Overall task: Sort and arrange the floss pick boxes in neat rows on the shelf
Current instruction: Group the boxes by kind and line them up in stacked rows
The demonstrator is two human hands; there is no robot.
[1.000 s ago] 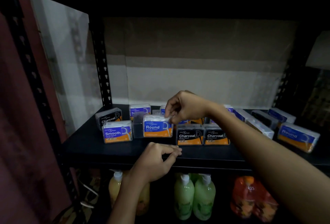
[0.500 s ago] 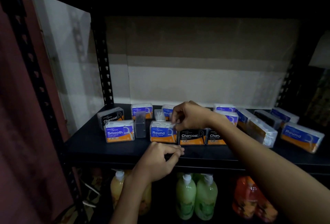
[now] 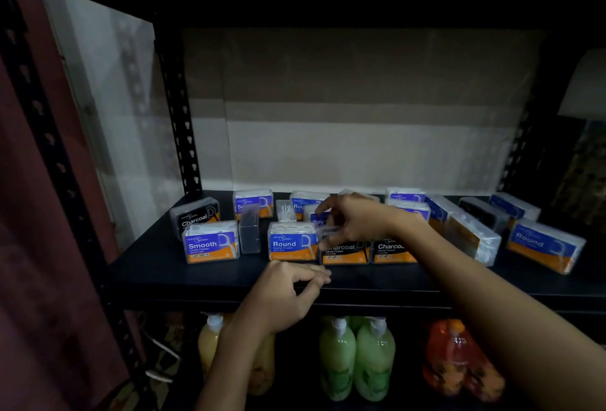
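Note:
Several floss pick boxes stand on the black shelf (image 3: 196, 276). In the front row, from the left, are a Smooth box (image 3: 211, 245), a Round box (image 3: 292, 245) and two Charcoal boxes (image 3: 346, 255) (image 3: 393, 251). My right hand (image 3: 355, 222) reaches over the row and pinches the top left corner of the first Charcoal box, right beside the Round box. My left hand (image 3: 288, 291) rests on the shelf's front edge with curled fingers and holds nothing. Behind stand another Charcoal box (image 3: 195, 215), a Smooth box (image 3: 252, 202) and more blue boxes, partly hidden by my hand.
A dark box (image 3: 250, 232) stands end-on between Smooth and Round. At the right, several boxes lie askew, among them a Round box (image 3: 544, 245). A black perforated upright (image 3: 178, 115) bounds the left. Pump bottles, yellow (image 3: 210, 345), green (image 3: 355, 355) and orange (image 3: 455, 358), stand below.
My right hand set the Round box down in the front row next to the Charcoal box, then shifted right onto the Charcoal box's top. My left hand stayed on the shelf edge.

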